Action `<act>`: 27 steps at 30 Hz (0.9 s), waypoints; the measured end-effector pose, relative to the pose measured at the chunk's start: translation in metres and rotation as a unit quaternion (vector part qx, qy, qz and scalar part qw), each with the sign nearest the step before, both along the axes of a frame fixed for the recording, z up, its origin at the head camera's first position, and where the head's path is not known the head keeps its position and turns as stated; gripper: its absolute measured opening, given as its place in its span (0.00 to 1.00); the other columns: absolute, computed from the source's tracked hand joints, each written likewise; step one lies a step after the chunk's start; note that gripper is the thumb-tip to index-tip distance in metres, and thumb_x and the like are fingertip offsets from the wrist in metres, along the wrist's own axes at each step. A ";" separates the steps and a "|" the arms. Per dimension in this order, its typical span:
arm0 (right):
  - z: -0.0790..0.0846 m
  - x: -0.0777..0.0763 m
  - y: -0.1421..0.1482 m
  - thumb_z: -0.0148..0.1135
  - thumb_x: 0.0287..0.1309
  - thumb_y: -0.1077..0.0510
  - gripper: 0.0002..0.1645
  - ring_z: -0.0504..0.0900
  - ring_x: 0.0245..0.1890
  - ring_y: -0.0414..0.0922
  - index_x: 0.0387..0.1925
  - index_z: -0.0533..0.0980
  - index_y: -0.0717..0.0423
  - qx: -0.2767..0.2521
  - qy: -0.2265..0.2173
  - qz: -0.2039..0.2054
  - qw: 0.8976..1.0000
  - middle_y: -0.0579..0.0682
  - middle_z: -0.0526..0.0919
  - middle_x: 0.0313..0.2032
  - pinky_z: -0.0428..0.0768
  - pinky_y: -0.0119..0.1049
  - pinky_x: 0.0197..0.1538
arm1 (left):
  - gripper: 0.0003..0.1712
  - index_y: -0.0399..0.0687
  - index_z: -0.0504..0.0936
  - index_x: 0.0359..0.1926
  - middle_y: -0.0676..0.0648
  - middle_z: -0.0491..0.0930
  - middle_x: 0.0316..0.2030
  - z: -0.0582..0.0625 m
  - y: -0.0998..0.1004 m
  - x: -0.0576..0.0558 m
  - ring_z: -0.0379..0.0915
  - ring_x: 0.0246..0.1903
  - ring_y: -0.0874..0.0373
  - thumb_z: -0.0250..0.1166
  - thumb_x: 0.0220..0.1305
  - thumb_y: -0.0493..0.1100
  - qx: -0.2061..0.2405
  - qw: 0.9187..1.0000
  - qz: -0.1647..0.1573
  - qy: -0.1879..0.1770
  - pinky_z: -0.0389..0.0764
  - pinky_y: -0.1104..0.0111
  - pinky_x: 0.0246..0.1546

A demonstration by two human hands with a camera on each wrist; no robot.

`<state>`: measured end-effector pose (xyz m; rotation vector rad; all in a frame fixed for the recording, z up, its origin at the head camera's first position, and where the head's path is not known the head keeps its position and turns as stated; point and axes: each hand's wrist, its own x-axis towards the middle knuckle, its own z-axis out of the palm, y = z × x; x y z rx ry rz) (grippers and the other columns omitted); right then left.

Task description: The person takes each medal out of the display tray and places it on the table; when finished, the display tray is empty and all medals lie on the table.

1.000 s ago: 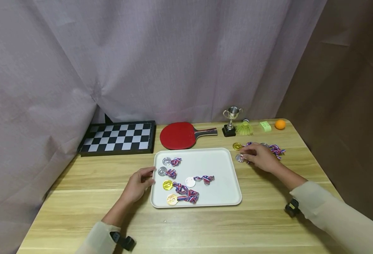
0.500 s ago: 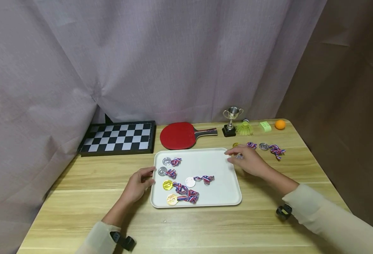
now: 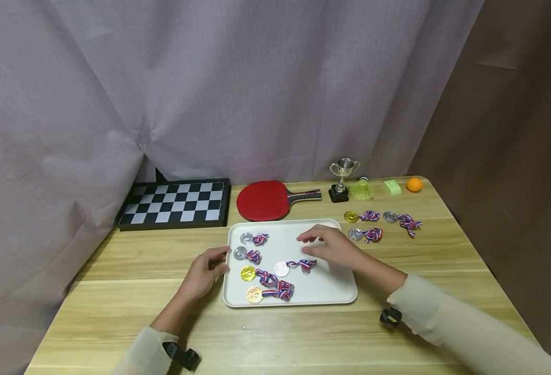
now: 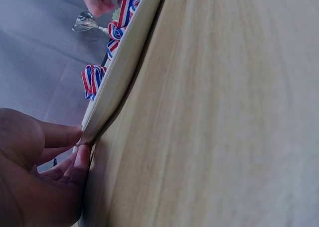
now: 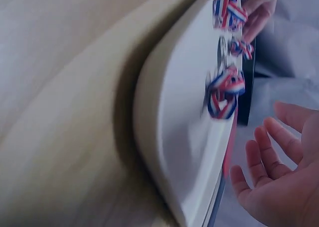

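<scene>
In the head view, my left hand [image 3: 201, 273] holds the left rim of the white tray [image 3: 332, 294]; the left wrist view has thumb and fingertips pinching that rim [image 4: 112, 80]. Over the tray's right half hovers my right hand [image 3: 334, 247], fingers loosely bent and holding nothing. Its palm and spread fingers [image 5: 269, 157] show in the right wrist view. Ribboned medals lie on the tray: silver ones [image 3: 246, 238] at the upper left, gold ones [image 3: 248, 273] below them, and a pale silver medal [image 3: 282, 269] near the right hand.
Right of the tray lie a gold medal [image 3: 351, 216] and two silver medals [image 3: 355, 234] on the table. Behind stand a chessboard [image 3: 177, 203], table tennis paddle [image 3: 262, 201], trophy cup [image 3: 341, 179], shuttlecock [image 3: 362, 189], light green block [image 3: 392, 187] and orange ball [image 3: 414, 184].
My right hand has moved left from the medals on the table to above the tray, leaving those medals in place. The left hand and tray stay still.
</scene>
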<state>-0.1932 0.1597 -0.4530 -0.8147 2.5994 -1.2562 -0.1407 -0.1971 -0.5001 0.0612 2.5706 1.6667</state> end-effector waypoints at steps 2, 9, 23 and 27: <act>-0.002 0.003 -0.009 0.69 0.64 0.59 0.17 0.82 0.49 0.50 0.53 0.84 0.59 -0.003 -0.015 0.009 1.000 0.55 0.86 0.45 0.78 0.48 0.57 | 0.28 0.34 0.78 0.65 0.35 0.81 0.56 0.000 0.000 0.000 0.78 0.55 0.42 0.66 0.64 0.26 0.000 1.000 0.001 -0.001 0.79 0.73 0.46; -0.014 0.009 -0.033 0.70 0.64 0.57 0.20 0.82 0.46 0.48 0.56 0.83 0.57 0.026 -0.050 0.048 0.997 0.52 0.85 0.46 0.80 0.40 0.52 | 0.28 0.35 0.78 0.65 0.35 0.82 0.55 0.002 0.001 0.000 0.78 0.55 0.42 0.67 0.63 0.26 0.004 1.000 0.003 -0.002 0.78 0.73 0.46; -0.030 0.006 -0.047 0.74 0.58 0.60 0.19 0.76 0.47 0.41 0.52 0.85 0.51 0.087 -0.007 0.091 0.992 0.44 0.83 0.43 0.75 0.38 0.54 | 0.28 0.34 0.78 0.65 0.35 0.82 0.55 0.003 0.001 0.001 0.78 0.54 0.43 0.67 0.64 0.27 -0.009 1.000 0.002 -0.002 0.78 0.69 0.49; -0.031 0.006 -0.047 0.75 0.57 0.59 0.17 0.75 0.47 0.41 0.50 0.85 0.49 0.094 -0.007 0.084 0.992 0.42 0.83 0.42 0.74 0.38 0.54 | 0.28 0.34 0.78 0.65 0.35 0.82 0.54 0.003 0.000 0.001 0.78 0.54 0.43 0.67 0.64 0.27 -0.008 1.000 0.001 -0.003 0.78 0.70 0.48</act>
